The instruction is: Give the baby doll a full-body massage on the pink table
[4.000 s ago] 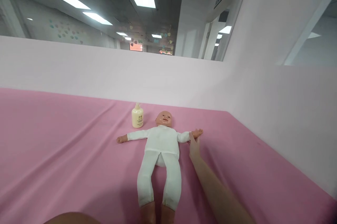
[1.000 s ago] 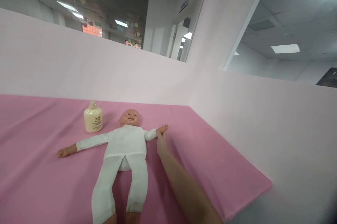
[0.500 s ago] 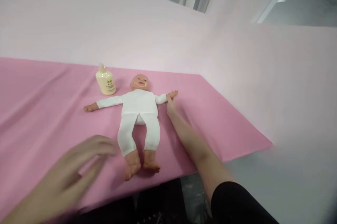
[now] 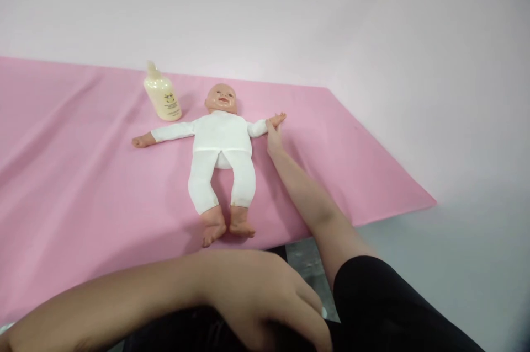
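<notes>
I have the doll laid flat on its back on the pink tabletop, head toward twelve o'clock, feet toward six, both arms spread wide and the legs a little apart. It is fully dressed in a white suit, with only the head, hands and feet bare, so the laying-out looks done to me; nothing on it is opened or undone, and any work on the clothing or skin seems not yet started. My right hand reaches out along the cloth at the doll's three o'clock side, fingertips touching its wrist just where the white sleeve ends. Those fingers lie fairly straight and close together against the wrist; I cannot tell whether they pinch it or only rest there. My left hand is close under the camera at six o'clock, down in front of my dark clothing below the table edge, well apart from the doll. Its fingers are curled downward and loosely bunched, and I cannot tell whether anything is under them. The only container here is a cream-coloured bottle standing beside the doll's head at about ten o'clock from it, near but not touching the outstretched arm. Its top is on, it leans slightly in this view, and its wall is opaque, so how full it is cannot be seen. It looks untouched.
</notes>
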Demonstrator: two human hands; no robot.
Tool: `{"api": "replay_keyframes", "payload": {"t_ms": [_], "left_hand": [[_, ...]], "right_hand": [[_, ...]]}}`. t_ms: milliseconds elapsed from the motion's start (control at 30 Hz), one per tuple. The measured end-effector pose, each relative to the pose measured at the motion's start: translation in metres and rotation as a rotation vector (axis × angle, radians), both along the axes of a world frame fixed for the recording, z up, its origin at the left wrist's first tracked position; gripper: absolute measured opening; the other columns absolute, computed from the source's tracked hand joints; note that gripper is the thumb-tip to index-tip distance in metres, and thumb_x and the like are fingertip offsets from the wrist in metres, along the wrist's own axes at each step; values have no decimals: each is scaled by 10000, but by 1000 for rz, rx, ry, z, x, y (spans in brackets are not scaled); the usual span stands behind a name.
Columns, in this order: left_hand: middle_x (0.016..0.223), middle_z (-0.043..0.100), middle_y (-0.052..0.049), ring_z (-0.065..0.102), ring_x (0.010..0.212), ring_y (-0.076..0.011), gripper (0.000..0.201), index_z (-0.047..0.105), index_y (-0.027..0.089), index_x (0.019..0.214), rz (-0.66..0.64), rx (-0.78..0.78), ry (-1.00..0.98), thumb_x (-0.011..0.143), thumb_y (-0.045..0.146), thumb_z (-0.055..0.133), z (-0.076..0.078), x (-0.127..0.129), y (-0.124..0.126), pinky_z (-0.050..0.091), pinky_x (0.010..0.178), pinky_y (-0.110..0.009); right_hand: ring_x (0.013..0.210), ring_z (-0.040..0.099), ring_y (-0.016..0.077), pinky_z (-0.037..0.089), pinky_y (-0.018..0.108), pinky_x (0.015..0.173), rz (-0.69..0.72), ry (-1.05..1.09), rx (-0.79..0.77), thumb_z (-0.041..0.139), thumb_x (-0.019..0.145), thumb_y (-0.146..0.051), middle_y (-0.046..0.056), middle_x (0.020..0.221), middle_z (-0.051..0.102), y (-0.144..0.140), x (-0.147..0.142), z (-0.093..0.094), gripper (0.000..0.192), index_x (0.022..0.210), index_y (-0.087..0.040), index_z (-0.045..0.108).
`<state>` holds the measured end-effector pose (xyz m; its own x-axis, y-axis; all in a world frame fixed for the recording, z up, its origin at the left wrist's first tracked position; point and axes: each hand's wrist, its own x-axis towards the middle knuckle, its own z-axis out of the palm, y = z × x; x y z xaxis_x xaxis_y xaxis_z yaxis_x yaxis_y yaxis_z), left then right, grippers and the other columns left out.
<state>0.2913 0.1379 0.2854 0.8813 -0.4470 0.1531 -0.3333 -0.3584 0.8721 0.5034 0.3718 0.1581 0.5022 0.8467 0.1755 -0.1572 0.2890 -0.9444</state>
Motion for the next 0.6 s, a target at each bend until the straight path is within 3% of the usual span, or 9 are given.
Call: {"api": "replay_keyframes", "payload": {"t_ms": [133,267,400,500,533,600], "left_hand": [[1011,729,-37,677,919,-183,259,668,216,1014,209,55,167,818,137,518,-25,-6,17,523,827,-257],[922,720,-15,654,829,-173,241,666,215,958,352,219,427,839,129,475,-28,-13,30,506,739,-267],[980,719,-34,651,869,-181,284,670,207,1017,519,273,372,894,159,418,-7,-19,37,513,787,-301],[1190,676,-67,638,1047,-194,378,595,225,1251,620,139,121,912,200,431,21,-24,28,512,915,-327],[1291,632,-82,611,1143,-212,437,543,231,1337,581,82,42,906,247,472,30,-24,21,499,970,-339],[1382,582,-65,568,1252,-234,517,516,273,1396,377,-15,-57,887,360,526,44,-22,6,496,999,-322]], "right_hand": [[1500,276,127,319,397,1190,25,-19,29,540,947,-328,22,1669,142,0,0,-1,775,1576,-273,91],[1492,301,145,359,407,1169,36,-5,6,539,948,-306,42,1670,138,3,0,0,791,1578,-262,63],[1494,283,115,317,363,1189,30,-23,20,504,970,-297,44,1670,137,4,0,0,760,1578,-233,53],[1500,277,133,292,357,1203,13,-20,61,523,958,-275,69,1662,170,6,0,-1,770,1580,-178,79],[1503,272,141,286,362,1207,6,-17,71,538,952,-273,70,1659,181,7,0,-2,783,1581,-173,83],[1506,268,147,282,380,1213,-1,-14,75,552,947,-288,55,1656,197,8,0,-3,798,1584,-196,80]]}}
